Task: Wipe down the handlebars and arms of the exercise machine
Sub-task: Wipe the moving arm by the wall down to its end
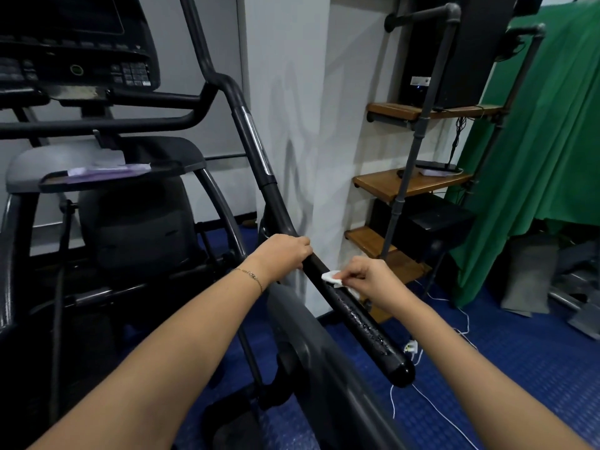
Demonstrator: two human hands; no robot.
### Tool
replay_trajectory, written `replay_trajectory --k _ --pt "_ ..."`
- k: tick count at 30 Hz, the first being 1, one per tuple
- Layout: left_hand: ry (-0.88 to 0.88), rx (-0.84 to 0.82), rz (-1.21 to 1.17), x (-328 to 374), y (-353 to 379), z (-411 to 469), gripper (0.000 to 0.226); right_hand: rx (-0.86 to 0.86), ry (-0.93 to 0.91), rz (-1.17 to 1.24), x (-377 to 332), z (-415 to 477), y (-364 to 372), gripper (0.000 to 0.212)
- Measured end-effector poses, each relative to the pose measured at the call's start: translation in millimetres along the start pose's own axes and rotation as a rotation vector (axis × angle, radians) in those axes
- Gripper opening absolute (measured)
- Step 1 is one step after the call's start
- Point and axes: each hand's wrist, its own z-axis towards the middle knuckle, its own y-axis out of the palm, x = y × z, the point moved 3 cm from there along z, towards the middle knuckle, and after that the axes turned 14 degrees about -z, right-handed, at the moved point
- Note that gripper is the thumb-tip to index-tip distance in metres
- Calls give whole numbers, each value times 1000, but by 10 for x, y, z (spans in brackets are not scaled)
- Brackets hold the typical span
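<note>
– Left hand (285, 254), what's it doing?
– Fingers wrapped over the black handlebar (370, 326), gripping it just up the bar from the right hand (368, 279).
– And the right one?
– Pinching a small white wipe (331, 277) and pressing it onto the bar, just below the left hand.
– Further down?
– Droplets (363, 319) glisten on the bar from under the right hand down towards its rounded end.

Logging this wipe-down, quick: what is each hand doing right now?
Left hand: grips the black handlebar.
Right hand: pinches a white wipe against the handlebar.
</note>
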Motion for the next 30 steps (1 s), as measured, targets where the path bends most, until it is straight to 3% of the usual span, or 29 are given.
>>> replay_trajectory --k 24,30 --pt "-76 -71 37 62 -24 20 33 7 -32 25 28 21 31 9" --pt "-175 -52 -91 94 5 -37 33 -20 -107 -25 33 -182 -39 12"
